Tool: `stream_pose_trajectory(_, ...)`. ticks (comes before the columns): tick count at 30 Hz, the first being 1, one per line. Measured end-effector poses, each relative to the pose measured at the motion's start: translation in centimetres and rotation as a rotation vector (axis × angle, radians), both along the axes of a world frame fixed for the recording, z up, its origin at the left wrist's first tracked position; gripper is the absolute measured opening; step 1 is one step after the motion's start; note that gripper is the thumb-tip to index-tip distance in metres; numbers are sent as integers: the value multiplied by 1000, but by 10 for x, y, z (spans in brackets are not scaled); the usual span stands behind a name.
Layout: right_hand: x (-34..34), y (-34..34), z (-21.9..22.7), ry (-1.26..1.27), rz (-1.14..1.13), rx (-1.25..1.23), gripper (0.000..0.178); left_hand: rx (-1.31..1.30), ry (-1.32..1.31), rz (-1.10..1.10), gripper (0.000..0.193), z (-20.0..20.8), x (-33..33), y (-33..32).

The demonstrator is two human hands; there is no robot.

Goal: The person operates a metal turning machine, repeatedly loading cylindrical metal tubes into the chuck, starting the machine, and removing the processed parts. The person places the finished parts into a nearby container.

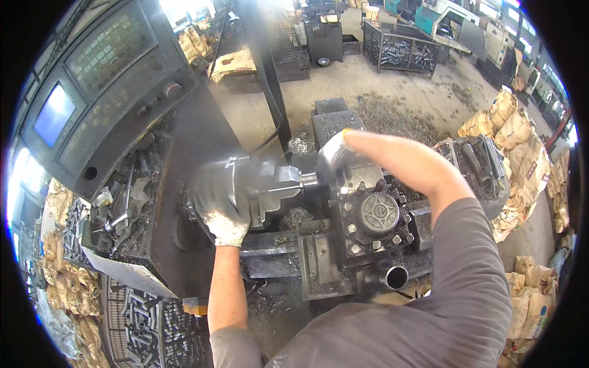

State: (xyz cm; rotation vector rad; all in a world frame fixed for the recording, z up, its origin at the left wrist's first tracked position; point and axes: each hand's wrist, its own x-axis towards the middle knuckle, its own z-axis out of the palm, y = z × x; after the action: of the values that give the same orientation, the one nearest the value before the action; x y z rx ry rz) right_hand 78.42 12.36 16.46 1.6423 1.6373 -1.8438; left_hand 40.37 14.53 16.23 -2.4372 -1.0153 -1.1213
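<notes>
Grey metal chuck (256, 183), stepped, smooth-faced; grimy-gloved left hand (222, 205) against side.

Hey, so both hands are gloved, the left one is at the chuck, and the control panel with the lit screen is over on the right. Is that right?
Not quite: the head view shows the control panel with the lit screen on the left. Left hand and right hand are gloved, the left at the chuck.

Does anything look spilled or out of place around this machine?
Yes, somewhat: what look like dark metal shavings litter the floor beyond the bolted tool block, as if spilled. A tangled clump also sits below the chuck.
</notes>
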Motion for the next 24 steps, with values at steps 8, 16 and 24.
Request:
stream_pose_trajectory(8, -25, 26, -16, -126, 76, 319, 33, 1, -50, -11, 72, -4, -2, -2)
stream_pose_trajectory(16, -5, 4, -8, -45, 81, 30, 49, -22, -66, -25, 69, 1, 4, -3)
stream_pose_trajectory(24, 3, -59, -2, -609, 322, 743, 45, 23, -13, -17, 70, -4, 7, -3)
